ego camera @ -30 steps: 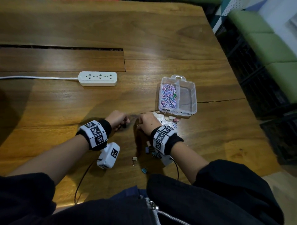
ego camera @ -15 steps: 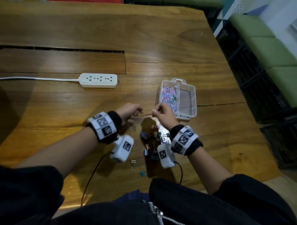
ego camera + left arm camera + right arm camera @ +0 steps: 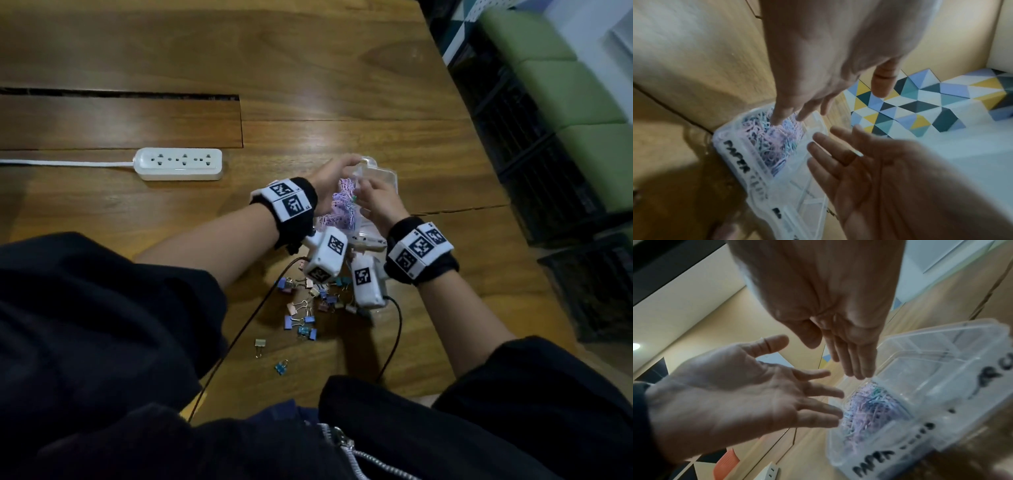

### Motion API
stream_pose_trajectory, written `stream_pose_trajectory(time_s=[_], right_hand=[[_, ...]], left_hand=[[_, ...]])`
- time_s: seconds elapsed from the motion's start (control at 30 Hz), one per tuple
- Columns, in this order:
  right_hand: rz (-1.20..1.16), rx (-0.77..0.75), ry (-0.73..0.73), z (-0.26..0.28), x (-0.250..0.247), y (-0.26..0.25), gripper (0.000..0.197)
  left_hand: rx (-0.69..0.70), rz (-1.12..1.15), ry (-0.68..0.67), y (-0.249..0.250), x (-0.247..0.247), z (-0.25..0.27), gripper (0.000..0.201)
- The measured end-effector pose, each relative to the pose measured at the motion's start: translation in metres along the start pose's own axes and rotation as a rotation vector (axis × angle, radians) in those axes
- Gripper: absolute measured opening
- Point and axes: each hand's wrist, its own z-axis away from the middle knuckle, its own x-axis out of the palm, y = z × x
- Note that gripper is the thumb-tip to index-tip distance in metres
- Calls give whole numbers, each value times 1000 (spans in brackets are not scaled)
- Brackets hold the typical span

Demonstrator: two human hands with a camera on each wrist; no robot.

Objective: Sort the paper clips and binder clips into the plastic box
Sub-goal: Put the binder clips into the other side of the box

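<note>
The clear plastic box (image 3: pixel 388 178) stands on the wooden table, marked "PAPER" on its front wall (image 3: pixel 729 149). Its left compartment holds a heap of pastel paper clips (image 3: pixel 337 209) (image 3: pixel 772 139) (image 3: pixel 875 407); its right compartment (image 3: pixel 941 369) looks bare. Both hands hover over the box, holding nothing. My left hand (image 3: pixel 337 174) (image 3: pixel 813 91) (image 3: pixel 797 394) has straight fingers, their tips at the paper clips. My right hand (image 3: pixel 375 200) (image 3: pixel 838 154) (image 3: pixel 849 360) is also spread, palm facing the left one. Several coloured binder clips (image 3: pixel 308 308) lie scattered on the table near my body.
A white power strip (image 3: pixel 178 163) with its cord lies to the left of the box. A gold binder clip (image 3: pixel 259 344) and a blue one (image 3: pixel 281 367) lie apart from the pile. The table edge runs down the right, with green benches (image 3: pixel 582 85) beyond it.
Both hands left the table beside the binder clip pile and moved forward over the box. Their fingers, curled before, are now spread.
</note>
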Motion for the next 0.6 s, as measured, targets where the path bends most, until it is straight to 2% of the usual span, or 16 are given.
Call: stream_pose_trajectory(time_s=[0.1,0.2,0.27,0.3,0.4,0.5,0.6], right_hand=[[-40,-47,15,19,-11,9,29],[-3,-43,-41,41,-23,22,19],[98,-2,-141,56,-28,33,11],[172,30,-202,61,-29,40,15],[495,141,-306,74,-25,64,22],[654,228,-275,83,-14,81,37],[644,202,-231,85,-4,85,46]], left_hand=[[63,-237,3,-3,-2,2,38],[147,-622,17,-13,-14,7,23],[89,-833,-27,-28,-27,12,20],[29,-913,-53,-37,-32,18,21],[-122,-1147,-113,-66,-41,35,59],[-131,-1408,-121,-91,-40,43,100],[-38,-1470,-81,-105,-37,35,108]])
